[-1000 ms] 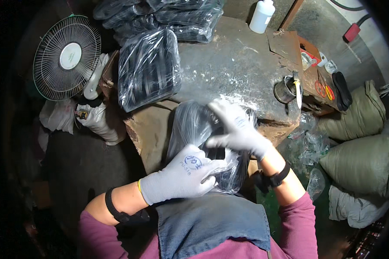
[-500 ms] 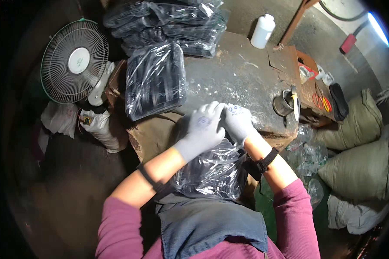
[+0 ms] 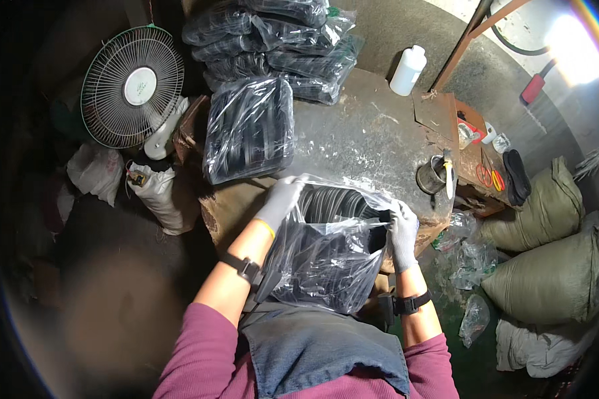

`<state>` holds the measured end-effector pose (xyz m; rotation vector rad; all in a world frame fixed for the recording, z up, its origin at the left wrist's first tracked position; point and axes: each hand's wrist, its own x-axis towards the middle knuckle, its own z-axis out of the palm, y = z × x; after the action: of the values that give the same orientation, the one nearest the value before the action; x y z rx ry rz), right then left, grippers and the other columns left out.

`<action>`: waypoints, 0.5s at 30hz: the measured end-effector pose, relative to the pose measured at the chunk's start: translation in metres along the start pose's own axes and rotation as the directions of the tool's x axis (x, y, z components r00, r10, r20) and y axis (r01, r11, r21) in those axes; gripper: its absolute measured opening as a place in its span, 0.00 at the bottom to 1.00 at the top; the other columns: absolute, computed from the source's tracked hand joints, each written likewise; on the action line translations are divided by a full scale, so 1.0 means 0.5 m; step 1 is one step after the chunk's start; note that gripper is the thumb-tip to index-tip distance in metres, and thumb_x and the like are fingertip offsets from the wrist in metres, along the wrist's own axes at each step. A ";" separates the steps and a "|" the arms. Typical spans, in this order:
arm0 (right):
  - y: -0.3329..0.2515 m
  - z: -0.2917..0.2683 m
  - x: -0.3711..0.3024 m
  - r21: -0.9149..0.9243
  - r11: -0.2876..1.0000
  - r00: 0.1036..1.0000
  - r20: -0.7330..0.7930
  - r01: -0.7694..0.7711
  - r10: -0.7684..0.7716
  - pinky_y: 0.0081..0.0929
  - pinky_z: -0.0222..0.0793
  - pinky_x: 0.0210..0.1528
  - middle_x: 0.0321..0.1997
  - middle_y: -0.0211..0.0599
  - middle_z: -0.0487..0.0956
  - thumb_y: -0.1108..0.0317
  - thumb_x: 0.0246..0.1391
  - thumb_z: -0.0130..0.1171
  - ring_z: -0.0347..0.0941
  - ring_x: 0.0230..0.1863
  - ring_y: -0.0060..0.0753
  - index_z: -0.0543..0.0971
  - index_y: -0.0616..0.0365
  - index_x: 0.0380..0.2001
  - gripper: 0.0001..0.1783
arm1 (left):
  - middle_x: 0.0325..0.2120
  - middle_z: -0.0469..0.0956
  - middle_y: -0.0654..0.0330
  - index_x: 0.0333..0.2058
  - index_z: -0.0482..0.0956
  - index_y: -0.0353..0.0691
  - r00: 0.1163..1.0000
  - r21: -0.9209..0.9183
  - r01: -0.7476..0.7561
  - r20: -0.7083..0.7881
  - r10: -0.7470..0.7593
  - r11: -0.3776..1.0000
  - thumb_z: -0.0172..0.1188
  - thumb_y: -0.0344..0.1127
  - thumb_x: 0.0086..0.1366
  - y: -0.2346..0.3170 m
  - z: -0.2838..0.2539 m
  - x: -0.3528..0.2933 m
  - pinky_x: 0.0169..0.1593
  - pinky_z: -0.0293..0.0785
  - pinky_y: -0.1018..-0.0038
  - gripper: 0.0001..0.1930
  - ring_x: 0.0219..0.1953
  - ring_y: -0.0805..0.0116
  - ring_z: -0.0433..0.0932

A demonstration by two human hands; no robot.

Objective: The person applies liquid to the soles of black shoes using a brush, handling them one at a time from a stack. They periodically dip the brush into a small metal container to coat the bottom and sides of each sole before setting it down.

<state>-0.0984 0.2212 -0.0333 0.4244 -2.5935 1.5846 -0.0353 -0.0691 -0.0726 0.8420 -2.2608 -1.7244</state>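
Note:
In front of my body a clear plastic bag (image 3: 323, 259) holds a row of black ribbed rings (image 3: 336, 203), which show through its mouth. My gloved left hand (image 3: 284, 199) grips the left side of the bag's mouth. On the right edge of the mouth, my gloved right hand (image 3: 402, 229) pinches the film. Between the hands the mouth is stretched apart, and the bag's lower end lies against my apron (image 3: 326, 349). Just beyond my left hand a filled bag of black parts (image 3: 249, 130) lies on the worktable.
Several filled bags (image 3: 279, 46) are stacked at the back left of the worktable (image 3: 366, 126). A fan (image 3: 133, 86) stands left. A white bottle (image 3: 408, 70), a metal cup (image 3: 432, 174) and orange-handled scissors (image 3: 491, 176) sit toward the right. Green sacks (image 3: 546, 272) stand at far right.
My hands were together over the bag's top; they have moved apart to its two sides. The mouth is now spread wide and the black rings show. The view has shifted slightly.

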 end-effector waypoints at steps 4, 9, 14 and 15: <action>-0.105 -0.105 -0.013 0.178 0.939 0.955 -0.101 0.293 -0.278 0.30 0.74 0.46 0.38 0.44 0.84 0.68 0.60 0.48 0.80 0.39 0.35 0.83 0.63 0.41 0.16 | 0.29 0.79 0.64 0.38 0.85 0.35 0.896 -0.251 -0.431 -0.004 0.445 0.867 0.51 0.39 0.72 0.085 -0.007 -0.027 0.47 0.72 0.74 0.16 0.37 0.70 0.75; -0.265 -0.024 0.069 0.074 0.913 0.877 -0.318 0.401 -0.360 0.35 0.72 0.46 0.35 0.48 0.80 0.71 0.56 0.48 0.76 0.42 0.42 0.81 0.60 0.33 0.11 | 0.49 0.79 0.50 0.52 0.76 0.30 0.721 -0.789 -0.378 0.076 0.689 0.483 0.44 0.31 0.68 0.200 -0.116 -0.182 0.53 0.75 0.72 0.19 0.48 0.62 0.79; -0.196 -0.004 0.083 0.917 -0.229 0.936 -0.347 0.326 -0.061 0.23 0.70 0.37 0.30 0.33 0.72 0.69 0.61 0.50 0.70 0.31 0.25 0.74 0.58 0.36 0.06 | 0.49 0.79 0.49 0.54 0.74 0.30 0.617 -0.933 0.288 0.353 0.704 0.216 0.46 0.35 0.66 0.225 0.165 -0.068 0.54 0.74 0.69 0.21 0.48 0.60 0.80; -0.186 -0.011 0.055 0.925 -0.353 0.942 -0.232 0.137 -0.244 0.24 0.71 0.36 0.31 0.32 0.74 0.67 0.61 0.51 0.72 0.30 0.26 0.74 0.59 0.36 0.07 | 0.49 0.79 0.49 0.54 0.74 0.30 0.640 -0.934 0.254 0.357 0.680 0.252 0.46 0.36 0.66 0.212 0.140 -0.053 0.54 0.74 0.69 0.21 0.48 0.61 0.79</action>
<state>-0.0999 0.1808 0.0553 0.8548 -0.1346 3.0871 -0.0807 0.0209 0.0089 -0.6366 -0.7979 -2.9332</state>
